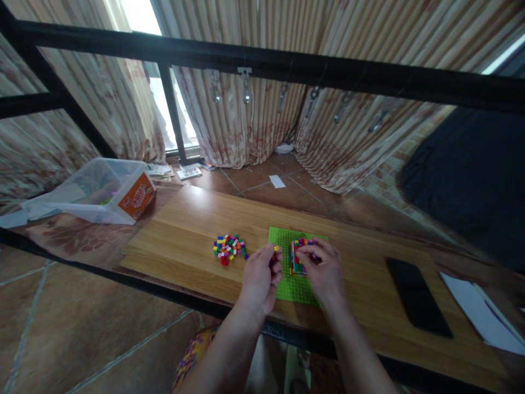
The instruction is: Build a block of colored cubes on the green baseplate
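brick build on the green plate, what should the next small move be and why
Perhaps take the yellow brick with the right hand: the left hand holds it at its fingertips, close to the brick build, where the right hand is.

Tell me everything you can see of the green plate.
The green plate is a flat, bright green sheet covered in small studs; it looks like plastic. It lies flat on the wooden table, its corners looking square. A multicoloured brick build stands on it. The right hand, at the build, hides part of its right side; the left hand overlaps its left edge. Whether either hand touches the plate, I can't tell.
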A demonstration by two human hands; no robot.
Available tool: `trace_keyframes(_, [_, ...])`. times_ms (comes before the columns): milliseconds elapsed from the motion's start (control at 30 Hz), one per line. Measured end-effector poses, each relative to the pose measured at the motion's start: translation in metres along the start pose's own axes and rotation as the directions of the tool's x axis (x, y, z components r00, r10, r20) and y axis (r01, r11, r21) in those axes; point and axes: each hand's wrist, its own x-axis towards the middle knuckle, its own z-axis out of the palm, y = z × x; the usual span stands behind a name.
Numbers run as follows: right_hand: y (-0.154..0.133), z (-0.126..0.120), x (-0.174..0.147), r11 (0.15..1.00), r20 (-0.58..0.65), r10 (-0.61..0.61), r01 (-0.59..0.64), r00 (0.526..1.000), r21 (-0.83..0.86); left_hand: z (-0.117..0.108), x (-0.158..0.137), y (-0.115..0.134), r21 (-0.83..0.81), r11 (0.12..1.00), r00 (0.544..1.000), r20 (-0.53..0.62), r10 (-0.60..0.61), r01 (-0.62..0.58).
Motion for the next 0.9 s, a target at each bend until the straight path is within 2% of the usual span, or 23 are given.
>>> trace_keyframes(200, [0.002,-0.006,0.002,0.999,0.015,-0.001,0.0,1.0,0.034,-0.001,0.001,0.0,0.008,1.0,1.0,0.001,0.002,-0.002])
trace_keyframes(367, [-0.004,-0.02,0.006,0.988,-0.015,0.043,-0.04,0.999,0.146,0.001,0.002,-0.003,0.022,1.0,1.0,0.011,-0.023,0.023])
trace_keyframes(500, [-0.022,-0.029,0.004,0.969,0.084,-0.046,0.024,0.995,0.245,0.002,0.002,-0.008,0.058,0.998,0.999,0.031,-0.042,0.04])
trace_keyframes(667, [-0.039,-0.031,0.0,0.963,0.227,-0.165,0.107,0.96,0.248,0.004,-0.001,-0.011,0.097,0.994,0.995,0.077,-0.064,0.057])
trace_keyframes(900, [-0.039,-0.028,-0.002,0.958,0.211,-0.191,0.135,0.959,0.254,0.006,-0.003,-0.012,0.125,0.988,0.985,0.133,-0.11,0.093])
